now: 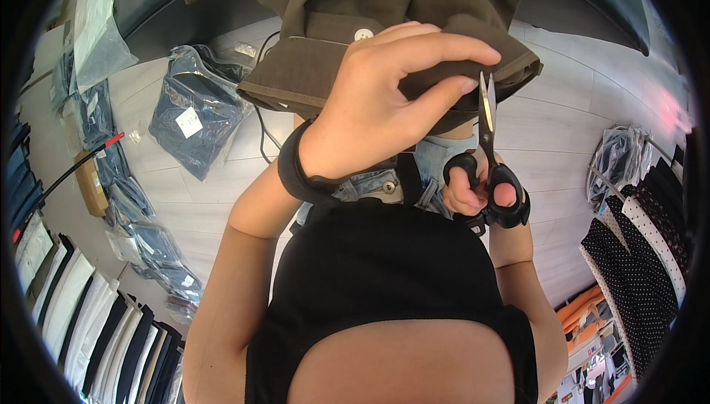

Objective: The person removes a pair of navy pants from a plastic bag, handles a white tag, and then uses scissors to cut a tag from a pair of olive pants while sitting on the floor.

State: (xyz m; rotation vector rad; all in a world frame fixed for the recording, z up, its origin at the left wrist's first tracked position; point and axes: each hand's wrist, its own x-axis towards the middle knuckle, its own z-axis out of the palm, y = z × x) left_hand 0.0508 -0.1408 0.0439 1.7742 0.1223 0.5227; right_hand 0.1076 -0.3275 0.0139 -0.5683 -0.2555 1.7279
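Note:
A dark brown garment (310,65) with a white button (364,34) lies across my lap, its stitched edge turned towards me. My left hand (383,87) rests over it, with thumb and index finger at the edge; a fold of the cloth shows between them. In my right hand (480,187) is a pair of scissors (487,115) with black handles, fingers through the loops. The blades point away from me, slightly parted, their tips close to the left thumb and the garment's edge. Whether they touch the cloth I cannot tell.
Bagged dark clothing (194,110) lies on the pale plank floor (566,143) at the left, beside a black cable (260,132). More bagged garments (144,237) line the left side. Clothes hang on racks at lower left (100,321) and right (627,259).

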